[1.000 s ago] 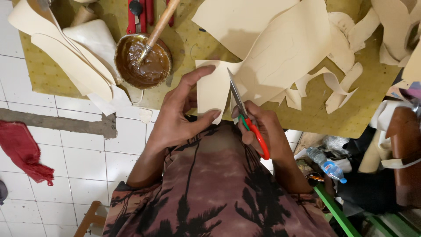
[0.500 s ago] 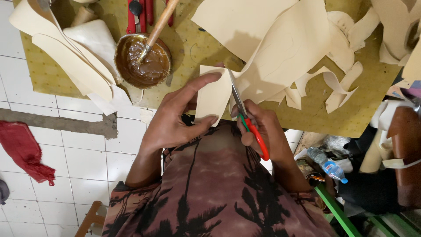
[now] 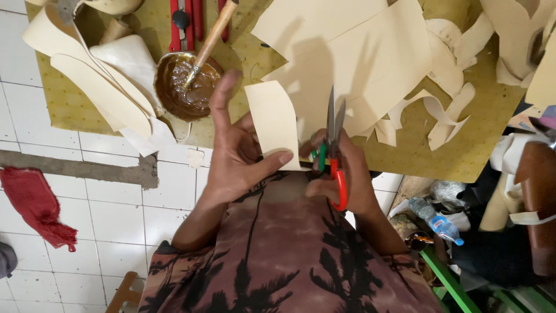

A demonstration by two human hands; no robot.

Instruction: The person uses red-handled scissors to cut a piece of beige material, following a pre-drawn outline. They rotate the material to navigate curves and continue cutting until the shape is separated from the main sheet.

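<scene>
My left hand (image 3: 237,150) pinches a small cream-coloured cut piece (image 3: 273,124) between thumb and fingers, holding it upright above my lap. My right hand (image 3: 347,179) grips scissors (image 3: 333,145) with red and green handles, the blades nearly closed and pointing away from me, just right of the piece. A larger cream sheet (image 3: 359,64) lies beyond the blades on the yellow-green mat (image 3: 480,145).
A round tin of brown glue (image 3: 185,87) with a wooden-handled brush stands on the mat at left, beside curved cream strips (image 3: 98,81). Offcuts (image 3: 452,110) lie to the right. A red rag (image 3: 35,203) is on the white tiled floor; a plastic bottle (image 3: 434,220) sits lower right.
The small piece has come free of the larger sheet and my left hand has lifted it toward me. The scissors have drawn back, blades closing.
</scene>
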